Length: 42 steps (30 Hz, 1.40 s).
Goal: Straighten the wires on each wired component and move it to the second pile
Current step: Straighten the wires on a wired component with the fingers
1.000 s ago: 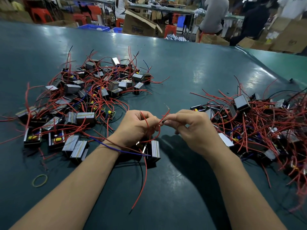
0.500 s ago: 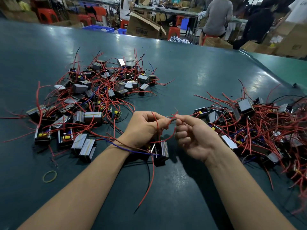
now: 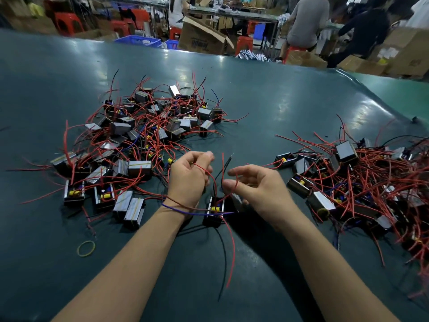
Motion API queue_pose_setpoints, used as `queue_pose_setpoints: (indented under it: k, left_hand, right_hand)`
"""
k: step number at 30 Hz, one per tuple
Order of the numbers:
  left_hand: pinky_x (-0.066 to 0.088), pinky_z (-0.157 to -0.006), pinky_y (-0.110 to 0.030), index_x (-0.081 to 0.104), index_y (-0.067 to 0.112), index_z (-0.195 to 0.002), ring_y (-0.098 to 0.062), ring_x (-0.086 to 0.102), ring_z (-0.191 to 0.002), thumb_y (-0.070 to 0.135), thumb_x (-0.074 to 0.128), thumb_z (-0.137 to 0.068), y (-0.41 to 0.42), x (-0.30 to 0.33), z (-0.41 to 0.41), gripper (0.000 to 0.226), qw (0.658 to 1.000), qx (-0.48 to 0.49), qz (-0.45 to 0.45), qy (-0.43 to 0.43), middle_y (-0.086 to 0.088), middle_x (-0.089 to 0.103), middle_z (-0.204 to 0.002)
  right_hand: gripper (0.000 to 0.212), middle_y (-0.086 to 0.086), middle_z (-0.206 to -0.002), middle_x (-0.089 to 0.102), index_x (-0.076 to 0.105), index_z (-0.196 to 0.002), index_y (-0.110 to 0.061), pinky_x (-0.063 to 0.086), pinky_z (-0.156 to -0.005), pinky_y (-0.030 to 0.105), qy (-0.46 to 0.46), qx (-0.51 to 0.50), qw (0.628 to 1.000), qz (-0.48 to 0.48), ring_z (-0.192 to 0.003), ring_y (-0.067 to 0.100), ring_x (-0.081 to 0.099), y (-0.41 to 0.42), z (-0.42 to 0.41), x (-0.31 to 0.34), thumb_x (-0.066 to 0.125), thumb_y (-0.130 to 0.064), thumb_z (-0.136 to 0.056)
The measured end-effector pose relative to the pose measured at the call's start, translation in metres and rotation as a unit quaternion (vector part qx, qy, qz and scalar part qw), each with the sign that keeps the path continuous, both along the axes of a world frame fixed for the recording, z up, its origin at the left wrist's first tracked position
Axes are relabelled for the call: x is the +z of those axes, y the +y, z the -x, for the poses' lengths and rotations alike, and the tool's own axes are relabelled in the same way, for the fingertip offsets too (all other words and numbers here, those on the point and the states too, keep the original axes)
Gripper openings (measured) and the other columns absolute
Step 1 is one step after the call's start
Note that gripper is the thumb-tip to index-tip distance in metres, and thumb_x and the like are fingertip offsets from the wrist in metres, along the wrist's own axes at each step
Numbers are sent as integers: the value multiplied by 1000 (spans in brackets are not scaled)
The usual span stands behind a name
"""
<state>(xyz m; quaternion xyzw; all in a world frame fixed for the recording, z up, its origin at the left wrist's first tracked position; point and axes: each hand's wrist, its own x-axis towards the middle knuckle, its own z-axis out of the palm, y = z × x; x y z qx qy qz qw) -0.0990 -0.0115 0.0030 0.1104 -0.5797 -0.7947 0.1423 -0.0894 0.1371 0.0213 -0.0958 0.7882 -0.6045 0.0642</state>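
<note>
Mid-straighten on one wired component point(image 3: 214, 209), sitting on the table point(image 3: 267, 108) between the two wrists, near the front edge and between the two piles. Left hand point(image 3: 189, 176) curled, fingertips bunched around a red wire point(image 3: 204, 169) that loops across its knuckles; whether thumb and forefinger truly pinch it, cannot tell from here. Right hand point(image 3: 257, 189) loose and half open, fingers point(image 3: 239, 171) gently curved and apart, a second red lead crossing in front of the fingertips but not clearly gripped. Black wire point(image 3: 224, 165) standing up between both hands, bare tip pointing at the far edge. Blue wire point(image 3: 185, 211) draped over the left wrist, more red and black leads trailing from the component toward the front edge. Left pile point(image 3: 139, 140) toward the left edge, right pile point(image 3: 362, 182) against the right edge, both thick with red leads; which one counts as the second pile, not evident. Rubber band point(image 3: 86, 248) lying alone near the front-left corner. Step in hand, by the look of it: running leads out straight, one at a time, with several not yet done. Next move probably calls for a firm pinch near the root of the upright lead and a smooth draw out to the tip, component steadied meanwhile, blue wire freed from the wrist before any lift across to a pile.
</note>
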Motion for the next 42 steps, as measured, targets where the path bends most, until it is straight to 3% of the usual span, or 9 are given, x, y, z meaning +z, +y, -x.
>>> queue_pose_setpoints:
  k: [4, 10, 14, 17, 22, 27, 33, 38, 42]
  left_hand:
    - [20, -41, -19, 53, 7, -60, -11, 28, -30, 13, 41, -97, -6, 8, -7, 39, 996, -41, -79, 9, -5, 45, -45]
    - [18, -47, -26, 49, -1, -70, -17, 43, -46, 4, 32, -50, -14, 15, -26, 27, 973, -214, -62, 55, -13, 57, -62]
    - [14, -46, -25, 69, 9, -67, -25, 38, -58, 4, 47, -59, -15, 12, -26, 24, 964, -261, -17, 50, -19, 57, -72]
    - [30, -47, -16, 75, 11, -73, -22, 51, -54, 9, 61, -71, -16, 7, -25, 15, 959, -276, -3, 55, -16, 67, -70]
    - [31, -41, -16, 74, 11, -97, -7, 41, -41, 23, 65, -86, -7, 3, -24, 19, 975, -199, 59, 76, -12, 70, -70]
    - [33, -37, -16, 79, 15, -85, -9, 41, -36, 26, 72, -73, -3, 2, -22, 18, 989, -134, 42, 47, -10, 68, -62]
    - [39, -42, -16, 78, 17, -83, -6, 46, -40, 26, 70, -74, 2, 2, -22, 15, 988, -127, 72, 58, 0, 68, -60]
    - [41, -56, -9, 73, 13, -101, 6, 54, -55, 11, 71, -81, 6, 0, -25, 20, 963, -112, 201, 140, 15, 67, -62]
    - [46, -66, -13, 75, 5, -96, -2, 61, -70, 10, 73, -81, 8, -1, -26, 16, 920, -33, 330, 210, 2, 67, -77]
  right_hand:
    - [21, 1, -75, 66, 69, -98, -22, 45, -59, 24, 42, 1, 999, -28, -64, 15, 57, 0, 3, -4, 71, -5, -85]
    - [33, -7, -74, 66, 67, -106, -22, 44, -58, 19, 71, 15, 994, -83, -54, 4, 50, 0, 1, -7, 81, -25, -77]
    - [46, -6, -72, 71, 59, -124, -16, 50, -68, 27, 45, 12, 998, -40, -64, 19, 63, -4, 1, -10, 77, -15, -82]
    - [20, -5, -69, 72, 60, -101, -24, 46, -61, 23, 54, 15, 998, -22, -60, 10, 61, -1, 1, -8, 69, -11, -88]
    - [12, -11, -69, 62, 58, -86, -23, 40, -50, 30, 128, -26, 989, -64, -52, 20, 47, 4, -1, -11, 65, -15, -90]
    - [14, -7, -66, 56, 63, -78, -19, 40, -57, 23, 177, -64, 982, -13, -57, 10, 48, 4, 0, -8, 68, -16, -90]
    - [36, -1, -86, 61, 62, -107, -26, 50, -66, 27, 133, 0, 988, 84, -73, 12, 60, 4, -3, -4, 61, 5, -89]
    - [6, 0, -72, 65, 59, -88, -12, 45, -39, 20, 54, -11, 975, 217, -46, 8, 56, 2, -6, 0, 62, -9, -92]
    - [7, 6, -80, 70, 61, -88, -11, 56, -47, 27, 28, -3, 970, 240, -55, 17, 65, 2, -5, 1, 61, -6, -92]
